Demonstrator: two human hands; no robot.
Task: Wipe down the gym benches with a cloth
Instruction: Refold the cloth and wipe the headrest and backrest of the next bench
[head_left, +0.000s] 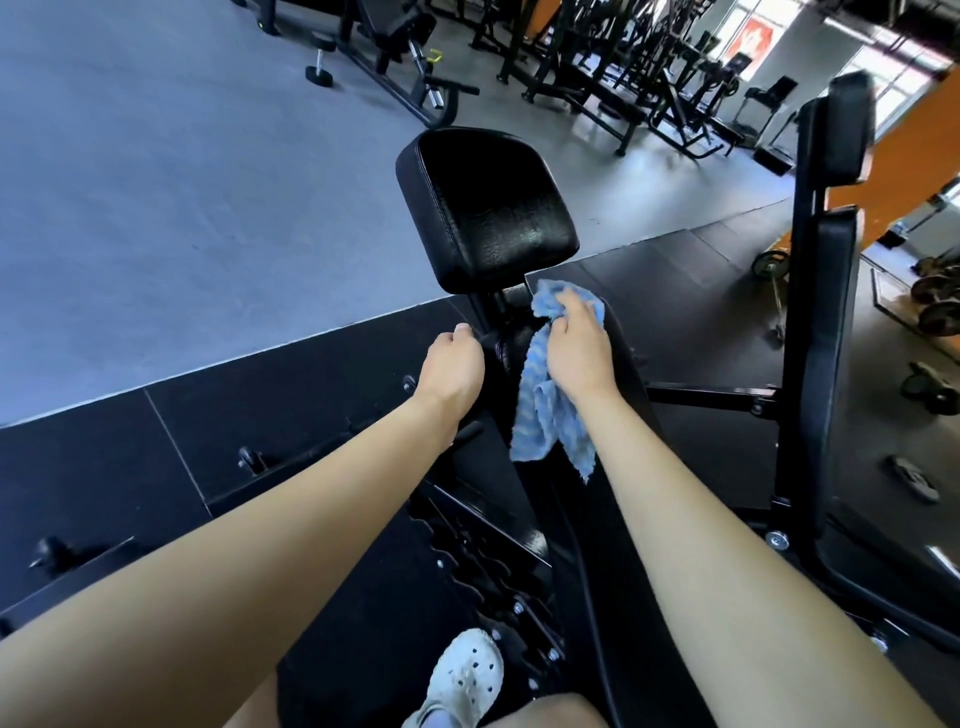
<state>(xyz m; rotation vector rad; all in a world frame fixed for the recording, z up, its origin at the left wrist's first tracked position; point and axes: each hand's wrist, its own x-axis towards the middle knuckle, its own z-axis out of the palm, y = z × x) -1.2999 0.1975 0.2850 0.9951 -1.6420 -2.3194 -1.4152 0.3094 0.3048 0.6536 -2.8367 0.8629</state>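
Note:
A black padded bench seat (488, 208) stands tilted up on its post in the middle of the view. Just below it, my right hand (576, 348) grips a blue striped cloth (545, 410) against the top end of the long black backrest pad (623, 519); the cloth's loose end hangs down the pad's left edge. My left hand (452, 371) has its fingers curled at the bench frame (493, 467) beside the seat post; what the fingers grasp is hidden.
A second upright black bench (826, 312) stands close on the right. Weight plates and a barbell (935, 306) lie at the right edge. Machines (623, 78) and a dumbbell (319, 62) are at the back. My white shoe (462, 675) is by the frame.

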